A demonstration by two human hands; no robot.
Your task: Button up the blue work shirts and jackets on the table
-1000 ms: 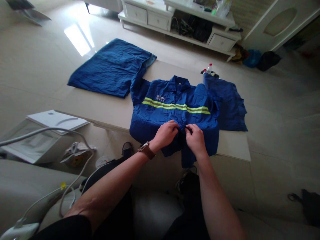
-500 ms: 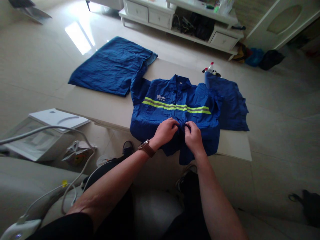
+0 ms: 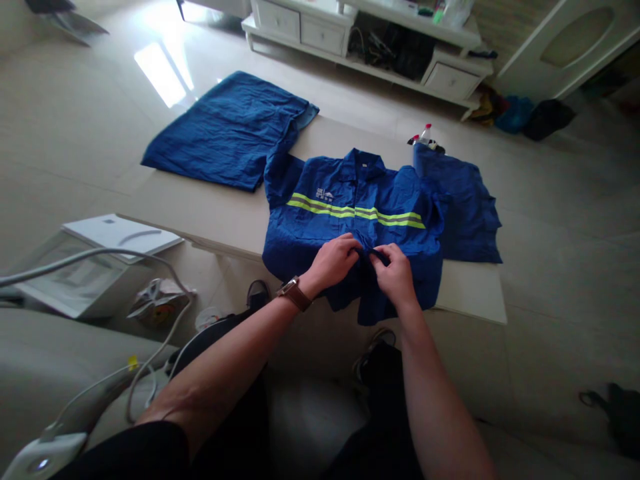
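Observation:
A blue work jacket [image 3: 320,233] with a yellow and grey reflective stripe lies front up on the low table [image 3: 210,213], collar at the far side. My left hand [image 3: 340,259], with a brown-strapped watch on its wrist, pinches the jacket's front edge near the lower middle. Close beside it, my right hand [image 3: 396,272] grips the other front edge between thumb and fingers. The fastening between my fingertips is too small to make out. The jacket's hem hangs over the table's near edge.
Folded blue cloth [image 3: 225,133] lies on the table's left part, and more blue cloth [image 3: 460,207] on the right. A small bottle with a red cap [image 3: 425,133] stands behind it. A white cabinet [image 3: 325,37] is at the back; a cable [image 3: 165,267] hangs at left.
My right hand has shifted slightly to the right and turned a little, still holding the jacket's front edge. My left hand stays nearly in place. The whole view has shifted slightly.

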